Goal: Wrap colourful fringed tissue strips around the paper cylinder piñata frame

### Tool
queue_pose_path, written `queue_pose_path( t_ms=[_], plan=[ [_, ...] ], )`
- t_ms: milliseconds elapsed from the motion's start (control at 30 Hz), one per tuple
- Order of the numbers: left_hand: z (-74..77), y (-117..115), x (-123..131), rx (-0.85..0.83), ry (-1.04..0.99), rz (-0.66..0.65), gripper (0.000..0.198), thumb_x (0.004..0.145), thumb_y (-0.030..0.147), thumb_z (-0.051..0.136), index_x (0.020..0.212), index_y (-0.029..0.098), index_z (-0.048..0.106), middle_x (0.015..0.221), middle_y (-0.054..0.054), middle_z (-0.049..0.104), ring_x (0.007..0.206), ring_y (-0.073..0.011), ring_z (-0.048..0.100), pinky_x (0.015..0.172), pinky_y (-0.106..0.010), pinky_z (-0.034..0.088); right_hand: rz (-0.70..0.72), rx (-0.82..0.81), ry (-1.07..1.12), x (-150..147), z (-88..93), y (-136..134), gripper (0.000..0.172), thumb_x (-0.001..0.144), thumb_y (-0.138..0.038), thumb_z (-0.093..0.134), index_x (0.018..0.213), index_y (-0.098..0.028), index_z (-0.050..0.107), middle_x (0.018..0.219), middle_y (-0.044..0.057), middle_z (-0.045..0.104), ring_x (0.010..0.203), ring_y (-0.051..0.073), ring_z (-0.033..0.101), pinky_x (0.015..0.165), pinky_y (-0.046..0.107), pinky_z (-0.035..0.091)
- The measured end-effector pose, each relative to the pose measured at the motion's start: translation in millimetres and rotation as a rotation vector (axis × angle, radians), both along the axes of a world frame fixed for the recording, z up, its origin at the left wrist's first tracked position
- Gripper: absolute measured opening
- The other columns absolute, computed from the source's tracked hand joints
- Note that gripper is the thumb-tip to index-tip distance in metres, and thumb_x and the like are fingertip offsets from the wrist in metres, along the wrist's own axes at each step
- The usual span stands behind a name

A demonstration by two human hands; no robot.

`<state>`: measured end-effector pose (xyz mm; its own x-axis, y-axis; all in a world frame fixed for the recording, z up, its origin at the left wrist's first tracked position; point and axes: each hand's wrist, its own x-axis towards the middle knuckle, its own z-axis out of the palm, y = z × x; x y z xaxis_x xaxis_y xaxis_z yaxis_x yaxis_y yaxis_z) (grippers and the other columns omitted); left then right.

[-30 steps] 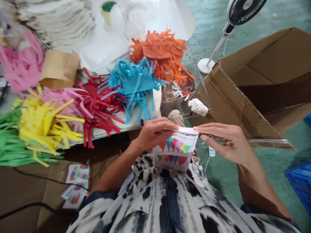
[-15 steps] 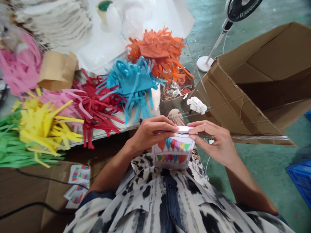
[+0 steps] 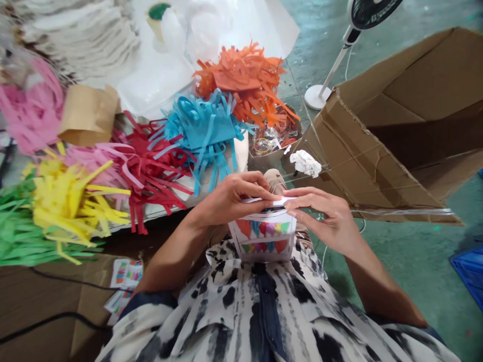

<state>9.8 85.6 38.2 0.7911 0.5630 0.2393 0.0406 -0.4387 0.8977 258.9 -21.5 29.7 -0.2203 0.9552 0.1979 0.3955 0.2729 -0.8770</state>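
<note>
Close in front of my shirt I hold a white printed packet with rows of colourful tassel shapes on it. My left hand pinches the left part of its white folded top edge between thumb and fingers. At the right part of that edge, my right hand grips with its thumb below and fingers above. Both sets of fingertips are close together along the fold. I cannot tell whether the packet is a card inside a clear bag or a single printed sheet.
On the table to the left lie orange fringe, blue fringe, red fringe, yellow fringe and green fringe. A large cardboard box and a white fan stand right. Printed cards lie lower left.
Both hands have shifted slightly left with the packet, and my left hand sits a little higher. The view has moved slightly. Both hands keep their hold on the folded top edge.
</note>
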Motion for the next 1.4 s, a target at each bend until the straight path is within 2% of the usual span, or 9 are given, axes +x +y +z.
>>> queue_pose_path(
  t_ms=[167,300,367,600,800,900,1000,1167,1400],
  plan=[
    [-5.1,9.8,-7.2,-0.067,-0.009,-0.061,0.022,0.097,0.028,0.075,0.117,0.026,0.085,0.095,-0.008,0.074,0.084,-0.0137,0.068,0.072,-0.023,0.055,0.004,-0.039,0.059,-3.6,-5.8,2.1,0.019,0.100,-0.027,0.071,0.117,-0.032,0.078,0.129,0.004,0.078,0.115,0.022,0.075,0.101,0.040,0.064],
    [-6.6,11.4,-9.6,-0.095,0.009,-0.030,0.022,0.097,0.032,0.076,0.116,0.025,0.085,0.095,-0.009,0.074,0.083,-0.0143,0.068,0.071,-0.023,0.055,-0.104,-0.157,0.146,-8.1,-13.6,1.8,0.056,0.096,-0.035,0.076,0.150,-0.035,0.059,0.136,0.006,0.075,0.109,0.021,0.077,0.095,0.038,0.067],
    [-7.5,11.2,-9.8,-0.110,0.014,-0.012,0.022,0.097,0.032,0.075,0.115,0.024,0.085,0.096,-0.009,0.073,0.083,-0.0139,0.067,0.070,-0.022,0.054,-0.147,-0.219,0.185,-10.8,-16.9,1.0,0.064,0.094,-0.037,0.078,0.154,-0.035,0.054,0.138,0.007,0.074,0.109,0.021,0.077,0.097,0.039,0.066],
    [-9.2,15.9,-15.3,-0.141,0.046,-0.069,0.022,0.098,0.031,0.074,0.115,0.023,0.085,0.098,-0.009,0.072,0.087,-0.0145,0.067,0.074,-0.023,0.055,-0.139,-0.400,0.303,-20.6,-23.9,-1.9,0.030,0.093,-0.042,0.079,0.118,-0.026,0.079,0.112,0.006,0.083,0.099,0.023,0.080,0.085,0.033,0.068],
    [12.6,32.7,-12.9,-0.036,0.192,-0.246,0.045,0.101,0.024,0.066,0.145,0.023,0.069,0.094,-0.006,0.072,0.079,-0.0131,0.064,0.073,-0.021,0.051,-0.124,-0.355,0.279,-23.3,-26.5,-1.2,0.035,0.094,-0.040,0.078,0.126,-0.028,0.080,0.119,0.005,0.082,0.101,0.024,0.080,0.087,0.035,0.068],
    [20.5,41.1,-5.2,-0.036,0.219,-0.382,0.048,0.095,0.020,0.068,0.143,0.022,0.070,0.082,-0.001,0.071,0.067,-0.0110,0.059,0.064,-0.019,0.046,-0.087,-0.320,0.267,-24.9,-22.8,0.1,0.037,0.095,-0.038,0.077,0.130,-0.031,0.079,0.127,0.004,0.080,0.108,0.025,0.079,0.091,0.038,0.068],
    [18.5,42.6,3.6,-0.054,0.199,-0.403,0.036,0.096,0.024,0.069,0.131,0.021,0.077,0.079,-0.001,0.073,0.064,-0.0107,0.059,0.061,-0.019,0.046,-0.077,-0.308,0.261,-24.8,-19.8,0.7,0.040,0.094,-0.038,0.077,0.134,-0.032,0.077,0.133,0.004,0.077,0.114,0.026,0.078,0.094,0.039,0.067],
    [7.2,35.5,12.3,0.005,0.063,-0.307,0.021,0.104,0.030,0.064,0.109,0.018,0.080,0.089,-0.007,0.073,0.074,-0.0126,0.065,0.069,-0.020,0.050,-0.094,-0.339,0.261,-21.4,-23.7,0.3,0.042,0.094,-0.038,0.078,0.136,-0.033,0.075,0.135,0.004,0.076,0.117,0.026,0.077,0.097,0.039,0.066],
    [1.7,37.5,11.0,-0.065,0.049,-0.377,0.028,0.108,0.034,0.057,0.118,0.018,0.078,0.089,-0.007,0.069,0.076,-0.0135,0.063,0.072,-0.022,0.050,-0.071,-0.359,0.245,-22.8,-23.3,0.3,0.050,0.097,-0.038,0.074,0.146,-0.031,0.067,0.141,0.005,0.073,0.121,0.027,0.075,0.101,0.043,0.064]
  ],
)
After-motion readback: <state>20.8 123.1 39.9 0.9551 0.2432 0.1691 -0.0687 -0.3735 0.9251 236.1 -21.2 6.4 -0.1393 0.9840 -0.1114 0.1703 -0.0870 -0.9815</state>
